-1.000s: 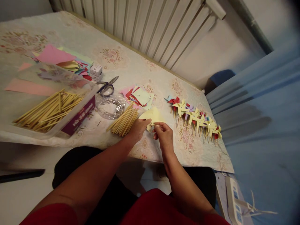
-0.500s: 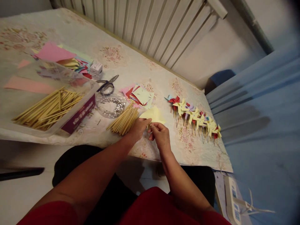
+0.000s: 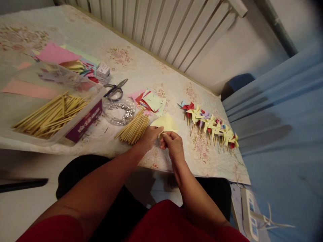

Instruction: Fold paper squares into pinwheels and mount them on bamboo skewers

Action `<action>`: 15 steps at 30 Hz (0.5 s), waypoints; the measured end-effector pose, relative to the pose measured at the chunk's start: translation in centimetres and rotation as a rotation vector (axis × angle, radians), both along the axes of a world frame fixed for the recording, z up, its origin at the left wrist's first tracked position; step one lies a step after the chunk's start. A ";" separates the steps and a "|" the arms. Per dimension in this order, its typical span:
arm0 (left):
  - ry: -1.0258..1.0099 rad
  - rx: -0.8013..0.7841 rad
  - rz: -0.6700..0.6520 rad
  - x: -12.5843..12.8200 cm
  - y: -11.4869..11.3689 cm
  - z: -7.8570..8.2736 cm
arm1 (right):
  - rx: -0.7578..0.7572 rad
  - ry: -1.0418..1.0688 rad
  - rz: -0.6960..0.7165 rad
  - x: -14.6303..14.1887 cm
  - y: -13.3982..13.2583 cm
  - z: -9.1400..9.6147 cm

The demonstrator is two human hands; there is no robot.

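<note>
A pale yellow paper piece (image 3: 165,121) is pinched in my left hand (image 3: 150,136), thumb on its near edge. My right hand (image 3: 173,143) meets it from the right, its thumb and forefinger closed at the paper's near corner; whether a small pin is between them is too small to tell. Just left of my hands lies a bundle of thin sticks (image 3: 133,127). Behind the bundle is a stack of cut paper squares (image 3: 150,102). Beside it stands a clear round dish (image 3: 119,112) with shiny metal fasteners.
A clear plastic bin (image 3: 83,114) of sticks stands left. Behind it are coloured papers (image 3: 57,53) and small boxes (image 3: 103,71). Scissors (image 3: 115,90) lie past the dish. Finished paper pinwheels (image 3: 209,124) line the right side. A power strip (image 3: 249,213) sits beyond the table's right end.
Both hands stay nearly in place on the yellow paper. My right fingers have shifted very slightly at its near corner. The view has tilted a little.
</note>
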State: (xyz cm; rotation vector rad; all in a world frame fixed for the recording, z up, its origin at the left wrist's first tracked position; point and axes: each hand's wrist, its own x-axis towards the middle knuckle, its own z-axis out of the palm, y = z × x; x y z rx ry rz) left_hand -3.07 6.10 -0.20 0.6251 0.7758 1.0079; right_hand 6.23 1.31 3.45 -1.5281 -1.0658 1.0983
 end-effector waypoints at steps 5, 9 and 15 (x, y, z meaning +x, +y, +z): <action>0.017 0.030 0.007 0.0 -0.1 0.2 | -0.003 0.023 -0.008 0.1 -0.1 -0.1; 0.039 0.051 0.042 0.0 -0.1 0.3 | -0.007 0.037 -0.015 0.1 -0.1 -0.1; 0.044 0.056 0.049 0.1 0.1 -0.2 | -0.018 0.043 -0.017 0.0 -0.1 -0.1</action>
